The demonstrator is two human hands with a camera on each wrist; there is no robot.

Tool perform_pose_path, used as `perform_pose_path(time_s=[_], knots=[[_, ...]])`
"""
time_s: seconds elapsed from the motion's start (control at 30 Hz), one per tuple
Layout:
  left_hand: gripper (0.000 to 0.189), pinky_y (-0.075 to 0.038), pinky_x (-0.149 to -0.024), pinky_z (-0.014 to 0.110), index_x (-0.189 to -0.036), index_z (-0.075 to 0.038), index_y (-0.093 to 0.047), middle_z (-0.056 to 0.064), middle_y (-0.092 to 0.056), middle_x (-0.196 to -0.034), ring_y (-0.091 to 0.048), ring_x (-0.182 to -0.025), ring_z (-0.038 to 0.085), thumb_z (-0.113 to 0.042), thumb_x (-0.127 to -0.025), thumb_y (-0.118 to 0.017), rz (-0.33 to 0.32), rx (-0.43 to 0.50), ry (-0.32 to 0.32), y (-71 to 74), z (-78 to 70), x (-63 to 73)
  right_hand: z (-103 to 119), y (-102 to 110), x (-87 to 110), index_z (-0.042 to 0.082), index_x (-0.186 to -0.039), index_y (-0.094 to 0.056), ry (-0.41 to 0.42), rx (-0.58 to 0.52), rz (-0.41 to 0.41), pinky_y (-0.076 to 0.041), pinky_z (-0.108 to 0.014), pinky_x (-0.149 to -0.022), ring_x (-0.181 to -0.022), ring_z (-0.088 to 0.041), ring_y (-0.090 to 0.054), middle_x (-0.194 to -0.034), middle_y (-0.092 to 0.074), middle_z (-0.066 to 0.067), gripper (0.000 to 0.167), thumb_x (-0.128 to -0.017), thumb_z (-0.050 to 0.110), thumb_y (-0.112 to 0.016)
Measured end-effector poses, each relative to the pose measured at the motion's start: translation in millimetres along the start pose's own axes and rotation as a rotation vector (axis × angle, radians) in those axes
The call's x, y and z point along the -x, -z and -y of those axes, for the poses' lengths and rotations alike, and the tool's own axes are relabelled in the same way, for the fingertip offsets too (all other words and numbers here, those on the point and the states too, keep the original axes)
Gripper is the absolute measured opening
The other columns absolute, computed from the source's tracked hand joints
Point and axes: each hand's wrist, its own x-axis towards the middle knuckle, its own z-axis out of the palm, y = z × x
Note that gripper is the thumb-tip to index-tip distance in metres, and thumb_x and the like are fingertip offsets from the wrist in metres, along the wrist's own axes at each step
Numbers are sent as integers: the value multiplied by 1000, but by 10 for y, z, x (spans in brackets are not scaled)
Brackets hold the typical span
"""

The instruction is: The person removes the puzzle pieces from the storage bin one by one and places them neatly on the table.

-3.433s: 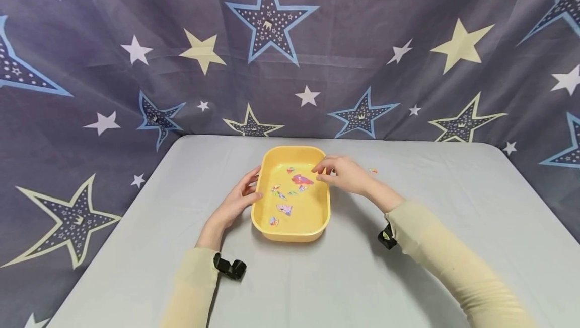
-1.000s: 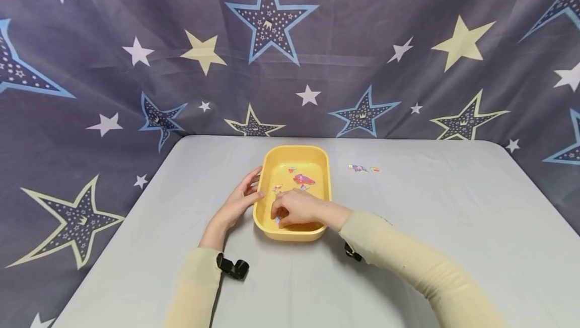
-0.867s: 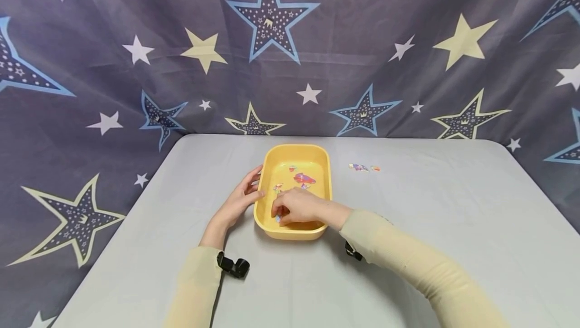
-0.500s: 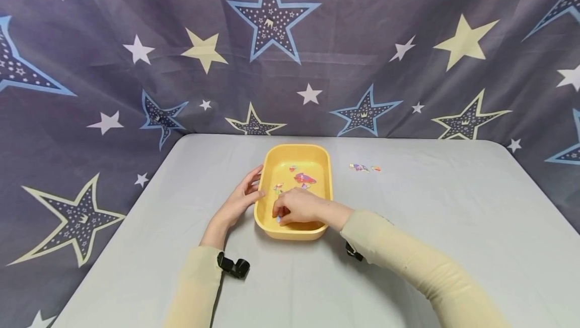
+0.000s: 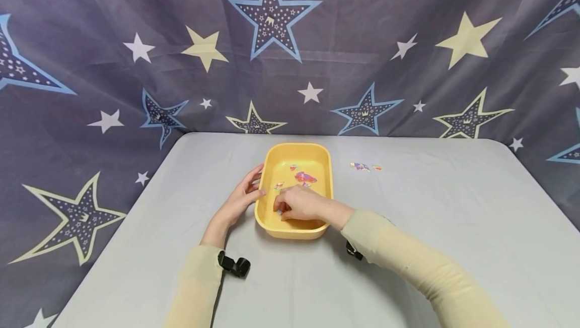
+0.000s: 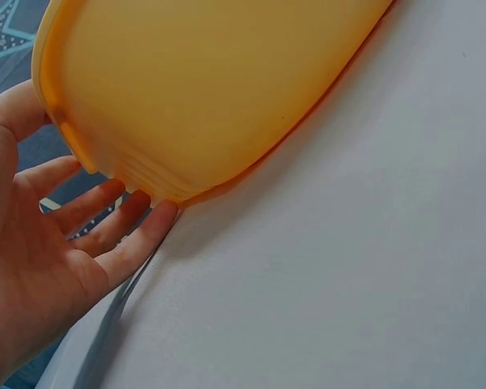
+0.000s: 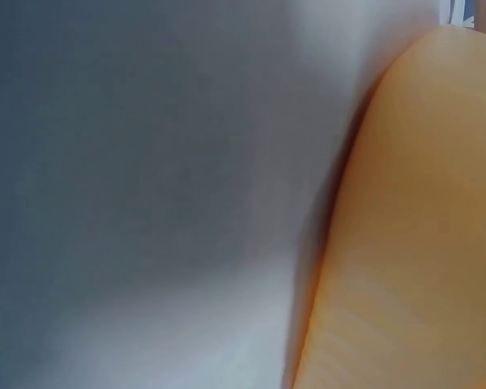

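A yellow plastic bin (image 5: 294,234) stands on the table with several small flat printed pieces inside, among them a red-purple one (image 5: 306,177). My left hand (image 5: 238,198) rests at the bin's left side, fingertips touching the outer wall and the thumb at the rim. Extended fingers of that hand show in the left wrist view against the bin wall (image 6: 194,121). My right hand (image 5: 301,203) reaches inside the bin near its front, fingers curled down. A small bluish printed piece (image 5: 280,212) is pinched between its fingertips, mostly hidden. The right wrist view shows only bin and table.
A light grey cloth covers the table (image 5: 430,217). To the right of the bin lie a purplish printed piece (image 5: 360,167) and a small red-yellow one (image 5: 377,168). A dark star-patterned curtain (image 5: 281,81) hangs behind and to the sides.
My right hand has moved from the bin's right rim to its front left inside. A purplish piece now shows on the table. Lately the bluish piece has shifted slightly between the fingertips. Left hand unchanged.
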Motion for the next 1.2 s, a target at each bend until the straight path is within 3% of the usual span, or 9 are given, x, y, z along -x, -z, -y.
perform_pose_path(time_s=[0.17,0.43,0.77,0.9,1.2], knots=[[69,-43,-88,32,-145,-24,-21,15,-31,-141,-40,-122,33,-9,-86,-53,-12,7,-5,41,160,-84,1,8,3,17,-97,-70,-41,52,-35,-43,-24,-75,-81,-6,-55,-91,-57,6,21,-77,23,-71],[69,-44,-88,31,-145,-24,-23,14,-33,-139,-43,-120,32,-12,-84,-54,-23,1,-49,40,190,-83,0,9,-2,19,-93,-70,-46,58,-38,-40,-27,-74,-77,-6,-52,-89,-55,7,15,-79,24,-69],[68,-42,-90,35,-145,-20,-21,17,-31,-141,-39,-123,35,-6,-86,-52,-10,11,-6,8,27,-17,-35,60,33,11,-92,-68,-41,-197,-79,-45,-16,-72,-76,-6,-55,-86,-61,4,12,-84,18,-64],[69,-42,-90,35,-146,-19,-21,18,-30,-141,-39,-123,35,-7,-86,-52,-8,13,-11,0,-5,-1,-43,104,62,10,-92,-68,-10,-194,-106,-46,-16,-72,-77,-6,-57,-87,-61,3,12,-83,18,-64],[70,-43,-89,34,-144,-26,-24,13,-34,-139,-42,-121,31,-13,-83,-54,-32,-2,-15,16,166,-80,-130,269,192,12,-93,-68,60,-118,-202,-44,-23,-75,-76,-10,-62,-86,-64,2,15,-80,17,-66]])
